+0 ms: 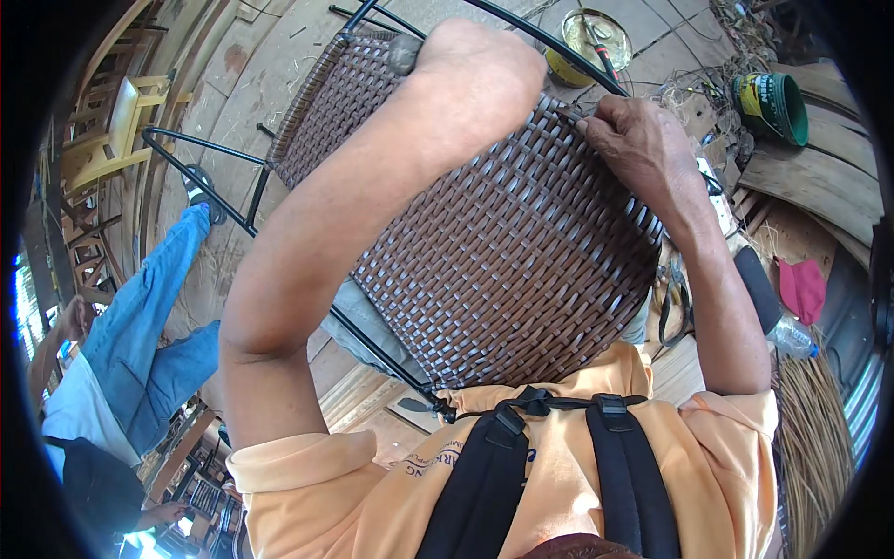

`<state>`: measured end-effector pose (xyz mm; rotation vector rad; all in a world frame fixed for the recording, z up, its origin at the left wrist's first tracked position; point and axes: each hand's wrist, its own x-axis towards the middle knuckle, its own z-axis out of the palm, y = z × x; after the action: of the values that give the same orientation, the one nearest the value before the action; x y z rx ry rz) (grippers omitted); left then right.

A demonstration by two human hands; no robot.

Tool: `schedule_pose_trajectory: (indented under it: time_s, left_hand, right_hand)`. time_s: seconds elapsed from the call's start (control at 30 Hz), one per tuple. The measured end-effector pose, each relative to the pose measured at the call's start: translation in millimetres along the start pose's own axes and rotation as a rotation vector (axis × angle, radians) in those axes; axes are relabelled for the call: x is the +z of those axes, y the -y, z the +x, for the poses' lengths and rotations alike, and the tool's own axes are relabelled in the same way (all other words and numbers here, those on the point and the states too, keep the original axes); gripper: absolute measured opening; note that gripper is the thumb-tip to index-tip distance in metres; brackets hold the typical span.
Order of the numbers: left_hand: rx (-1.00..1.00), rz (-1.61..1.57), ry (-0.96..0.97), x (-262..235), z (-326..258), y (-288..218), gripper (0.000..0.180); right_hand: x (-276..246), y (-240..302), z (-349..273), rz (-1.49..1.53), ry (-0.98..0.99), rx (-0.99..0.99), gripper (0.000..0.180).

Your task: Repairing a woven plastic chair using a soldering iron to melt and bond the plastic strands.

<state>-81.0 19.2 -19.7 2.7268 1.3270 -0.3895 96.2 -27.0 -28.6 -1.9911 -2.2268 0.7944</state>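
A brown woven wicker chair (521, 252) with a black metal frame lies in front of my body. My left hand (480, 70) is closed in a fist above the far part of the weave. A grey rounded lump (403, 54) shows beside that fist; it may be a tool's head, but its kind is unclear and any handle is hidden. At the far right edge of the weave, next to the black frame tube (549, 42), my right hand (643, 144) pinches a dark brown weaving strand (566, 114) between thumb and fingers.
An open tin (565, 70) with a red-and-black-handled tool stands beyond the chair. To the right are a green bucket (782, 110), pliers (672, 300), a plastic bottle (793, 337) and a red cloth (802, 289). Another person in jeans (154, 298) is at the left.
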Motion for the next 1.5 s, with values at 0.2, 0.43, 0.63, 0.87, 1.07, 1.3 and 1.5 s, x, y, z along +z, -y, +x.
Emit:
schedule_pose_trajectory:
  time_s: [0.2, 0.43, 0.63, 0.87, 1.07, 1.3, 1.5]
  left_hand:
    - [0.106, -0.022, 0.099, -1, 19, 5, 0.017]
    - [0.063, -0.207, 0.176, 19, 30, 25, 0.021]
    - [-0.064, -0.231, 0.336, 23, 28, 24, 0.025]
    - [-0.131, -0.084, 0.133, 3, 6, 17, 0.024]
    - [-0.225, -0.250, -0.114, 25, -15, 14, 0.027]
    - [-0.382, -0.345, -0.415, 70, -6, -31, 0.020]
    - [-0.211, -0.324, -0.468, 74, 1, -4, 0.019]
  right_hand:
    - [16, -4, -3, -0.023, -0.106, -0.004, 0.026]
    - [29, 2, -5, -0.166, -0.197, -0.108, 0.023]
    - [34, 11, 12, -0.181, -0.148, -0.024, 0.023]
    - [8, 0, 12, -0.032, -0.122, -0.340, 0.031]
    - [7, -24, 3, -0.095, -0.197, -0.496, 0.049]
    - [3, -18, 25, -0.209, 0.025, -0.564, 0.039]
    - [-12, -7, 39, -0.163, 0.163, -0.538, 0.028]
